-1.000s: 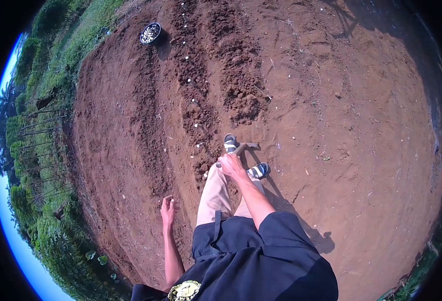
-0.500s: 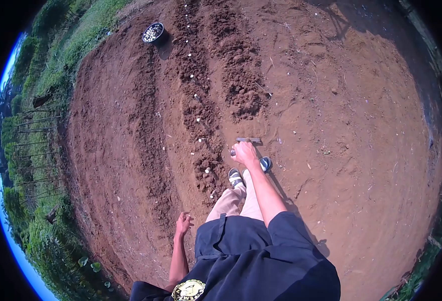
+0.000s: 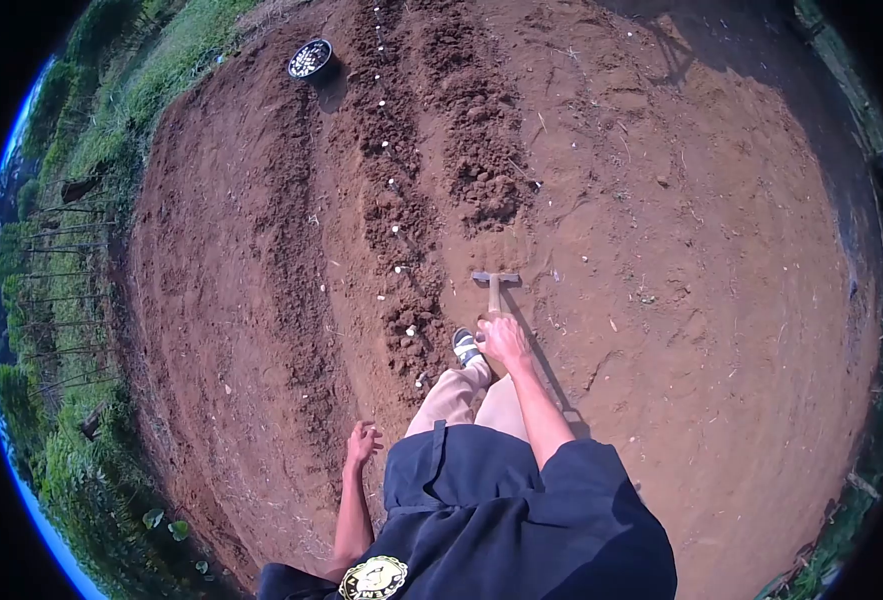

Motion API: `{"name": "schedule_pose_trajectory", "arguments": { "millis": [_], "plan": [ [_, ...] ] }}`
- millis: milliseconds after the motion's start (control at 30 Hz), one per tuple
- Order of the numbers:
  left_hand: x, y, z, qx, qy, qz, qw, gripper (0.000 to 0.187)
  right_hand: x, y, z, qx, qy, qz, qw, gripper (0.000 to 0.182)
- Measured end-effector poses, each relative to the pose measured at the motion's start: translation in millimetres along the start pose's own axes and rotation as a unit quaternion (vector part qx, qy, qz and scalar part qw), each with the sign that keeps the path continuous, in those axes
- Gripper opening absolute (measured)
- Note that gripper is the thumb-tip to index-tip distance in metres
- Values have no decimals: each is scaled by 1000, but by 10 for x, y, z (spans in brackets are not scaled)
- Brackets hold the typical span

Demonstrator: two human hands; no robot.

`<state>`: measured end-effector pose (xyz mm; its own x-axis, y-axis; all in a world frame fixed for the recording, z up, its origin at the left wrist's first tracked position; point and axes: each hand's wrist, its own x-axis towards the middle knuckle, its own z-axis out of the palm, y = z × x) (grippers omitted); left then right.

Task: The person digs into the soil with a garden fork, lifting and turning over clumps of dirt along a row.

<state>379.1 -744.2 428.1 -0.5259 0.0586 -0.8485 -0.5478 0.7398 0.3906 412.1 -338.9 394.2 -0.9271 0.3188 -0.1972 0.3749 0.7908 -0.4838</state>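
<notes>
My right hand (image 3: 504, 341) is closed round the wooden handle of a hoe (image 3: 495, 290), in front of my legs. Its narrow metal head lies crosswise at the far end, over smooth soil. To the lower left, my left hand (image 3: 363, 441) hangs beside my body with loosely bent, parted fingers and nothing in them. Just left of my feet runs a strip of loosened soil (image 3: 386, 205), dotted with a line of small white pieces (image 3: 395, 229). One sandal (image 3: 466, 346) shows by that strip; the hoe hand and leg hide the other foot.
A round black tub (image 3: 310, 60) of pale pieces stands on the soil at the upper left. A second band of clods (image 3: 481, 150) lies right of the dotted strip. Grass and plants (image 3: 61, 440) border the left side. Bare brown ground (image 3: 721, 350) spreads to the right.
My right hand has moved back toward my body, away from the hoe's head, so more handle shows between them. The left hand stays almost where it was, still empty.
</notes>
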Motion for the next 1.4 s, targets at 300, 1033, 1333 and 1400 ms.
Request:
{"name": "schedule_pose_trajectory", "arguments": {
  "millis": [300, 1033, 1333, 1400],
  "plan": [
    [-375, -274, 304, 1, -9, -17, 1000, 35, -899, 187, 570, -52, -41, -44, 997, 29],
    [-309, -2341, 978, 143, -96, -24, 985, 29, -3325, 1437, 2495, 20, -285, 72, 955, 14],
    [23, -1800, 977, 194, -43, -56, 978, 26, -3674, 1934, 3738, -30, -384, 64, 921, 14],
    [118, -1582, 1124, 161, 2, -39, 986, 28, -3769, 2079, 4204, -30, -410, 87, 907, 14]
  ]
}}
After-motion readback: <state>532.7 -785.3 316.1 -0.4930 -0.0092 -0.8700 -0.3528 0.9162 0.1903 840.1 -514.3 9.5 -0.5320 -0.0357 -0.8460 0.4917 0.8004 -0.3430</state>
